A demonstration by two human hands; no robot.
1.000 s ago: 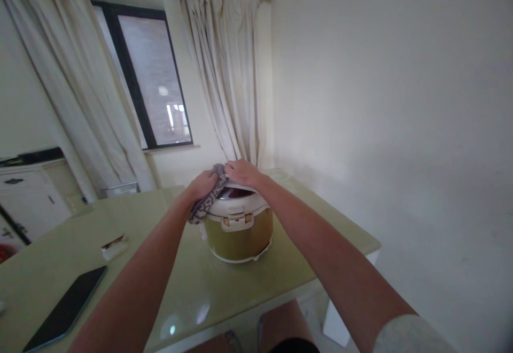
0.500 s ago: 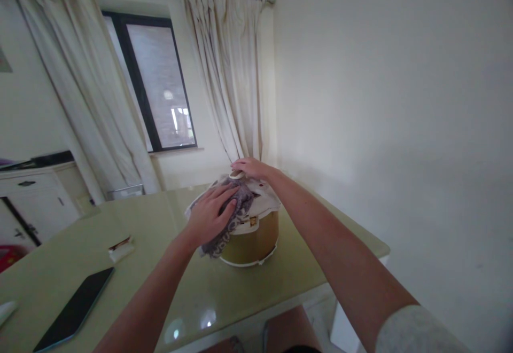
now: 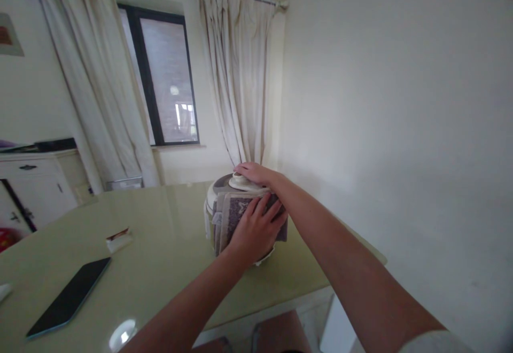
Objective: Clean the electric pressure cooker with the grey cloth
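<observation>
Fingers of left hand splayed flat on patterned cloth against round cooker.

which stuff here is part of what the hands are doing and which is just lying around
In use: rice cooker, grey cloth pressed on its side by the left hand, right hand on its top.
Lying about: dark phone, small packet.
</observation>
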